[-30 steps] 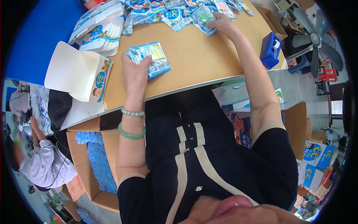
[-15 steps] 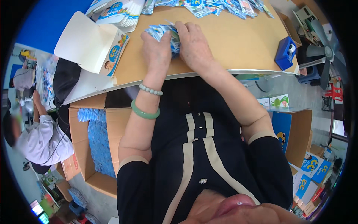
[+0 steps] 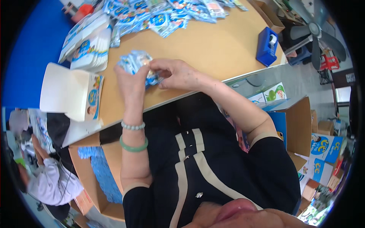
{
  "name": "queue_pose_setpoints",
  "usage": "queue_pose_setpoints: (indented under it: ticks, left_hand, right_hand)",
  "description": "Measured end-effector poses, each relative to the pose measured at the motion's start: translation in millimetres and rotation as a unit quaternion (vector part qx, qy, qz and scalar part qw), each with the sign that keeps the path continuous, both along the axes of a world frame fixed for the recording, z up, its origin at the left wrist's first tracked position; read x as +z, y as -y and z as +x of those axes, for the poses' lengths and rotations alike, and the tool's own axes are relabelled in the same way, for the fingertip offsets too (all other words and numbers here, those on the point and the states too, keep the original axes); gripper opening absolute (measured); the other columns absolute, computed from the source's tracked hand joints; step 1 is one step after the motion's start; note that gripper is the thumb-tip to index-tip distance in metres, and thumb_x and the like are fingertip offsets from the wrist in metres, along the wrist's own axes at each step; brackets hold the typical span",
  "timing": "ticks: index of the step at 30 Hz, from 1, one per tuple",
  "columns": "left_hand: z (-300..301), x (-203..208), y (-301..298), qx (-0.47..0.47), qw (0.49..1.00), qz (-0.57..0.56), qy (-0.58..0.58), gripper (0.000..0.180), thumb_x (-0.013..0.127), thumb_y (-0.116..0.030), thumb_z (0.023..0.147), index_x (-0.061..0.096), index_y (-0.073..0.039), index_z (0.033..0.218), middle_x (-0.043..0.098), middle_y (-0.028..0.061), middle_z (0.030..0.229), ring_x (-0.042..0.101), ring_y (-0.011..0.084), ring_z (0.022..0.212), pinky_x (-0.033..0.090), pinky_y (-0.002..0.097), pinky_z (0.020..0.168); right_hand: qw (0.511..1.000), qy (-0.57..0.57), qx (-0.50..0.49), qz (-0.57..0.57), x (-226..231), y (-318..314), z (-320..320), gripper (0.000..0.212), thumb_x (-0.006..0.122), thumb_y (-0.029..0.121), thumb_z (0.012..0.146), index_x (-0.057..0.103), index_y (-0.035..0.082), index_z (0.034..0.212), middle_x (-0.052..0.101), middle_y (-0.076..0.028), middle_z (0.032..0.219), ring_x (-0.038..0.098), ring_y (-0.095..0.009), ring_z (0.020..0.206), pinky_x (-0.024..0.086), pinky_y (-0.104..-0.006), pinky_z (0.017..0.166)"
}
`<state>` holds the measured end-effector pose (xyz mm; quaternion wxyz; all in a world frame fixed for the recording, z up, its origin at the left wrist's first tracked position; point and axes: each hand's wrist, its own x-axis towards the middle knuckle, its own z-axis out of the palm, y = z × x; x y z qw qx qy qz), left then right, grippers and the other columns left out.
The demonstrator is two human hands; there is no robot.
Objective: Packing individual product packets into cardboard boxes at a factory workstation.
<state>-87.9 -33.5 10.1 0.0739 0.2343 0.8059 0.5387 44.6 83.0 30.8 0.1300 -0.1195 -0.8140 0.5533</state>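
Note:
Small blue-and-white plastic packets (image 3: 134, 62) are bunched together above the tabletop. My left hand (image 3: 131, 84) is closed around the bunch from its near left side. My right hand (image 3: 178, 75) has its thumb and curled fingers at the right edge of the same packets, gripping there; its fingertips are partly hidden. To the left of my hands lies an open white carton (image 3: 70, 95) with a printed blue side, its lid folded back. Many more packets (image 3: 161, 19) are heaped at the far side of the table.
Beyond the carton lies a stack of flattened cartons (image 3: 91, 53). A blue tape dispenser (image 3: 267, 47) stands at the table's right end, near a grey fan (image 3: 313, 30). Below left, a cardboard box (image 3: 85, 174) holds blue packets; a person in a pale shirt (image 3: 57, 182) is beyond it.
My view has shifted, showing more of the far packet heap. My right hand has turned, its fingers now curled at the right edge of the bunch. The left hand keeps its hold.

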Motion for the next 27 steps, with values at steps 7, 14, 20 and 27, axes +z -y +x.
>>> queue_pose_setpoints:
  ticks: [7,14,20,27]
  left_hand:
    - [3.4,4.6,-1.7,0.020,0.997,-0.078,-0.012,0.067,0.077,-0.023,0.067,0.044,0.003,0.119,0.064,0.0209,0.106,0.064,0.0339,0.099,0.049,0.0411,0.088]
    - [0.3,-0.4,-3.2,0.021,0.997,-0.068,-0.009,0.064,0.077,-0.021,0.068,0.044,0.003,0.117,0.064,0.0210,0.107,0.065,0.0333,0.098,0.049,0.0409,0.087]
    - [0.8,1.6,2.1,0.001,0.999,-0.031,0.012,0.062,0.078,-0.020,0.068,0.044,0.003,0.116,0.064,0.0217,0.107,0.065,0.0335,0.098,0.050,0.0405,0.086]
    - [4.4,5.9,0.7,0.010,0.999,-0.044,-0.016,0.064,0.079,-0.020,0.069,0.043,0.004,0.116,0.063,0.0222,0.108,0.065,0.0336,0.098,0.050,0.0405,0.086]
  right_hand:
    - [0.880,0.113,-0.366,0.280,16.5,-200.8,-20.1,0.057,0.068,0.035,0.079,0.056,0.011,0.129,0.065,-0.017,0.114,0.062,-0.033,0.105,0.048,-0.0432,0.091]
    - [0.811,0.236,-0.405,0.350,-14.4,-224.3,-12.4,0.063,0.070,0.038,0.077,0.052,0.012,0.132,0.055,-0.018,0.129,0.052,-0.034,0.119,0.043,-0.0409,0.099]
    - [0.900,0.191,-0.240,0.310,6.7,-133.8,44.5,0.075,0.074,0.040,0.073,0.047,0.013,0.138,0.055,-0.018,0.124,0.049,-0.034,0.120,0.041,-0.0406,0.100]
    - [0.864,0.209,-0.285,0.359,1.5,-116.8,64.4,0.068,0.076,0.037,0.072,0.055,0.006,0.129,0.062,-0.018,0.107,0.060,-0.032,0.102,0.047,-0.0407,0.089]
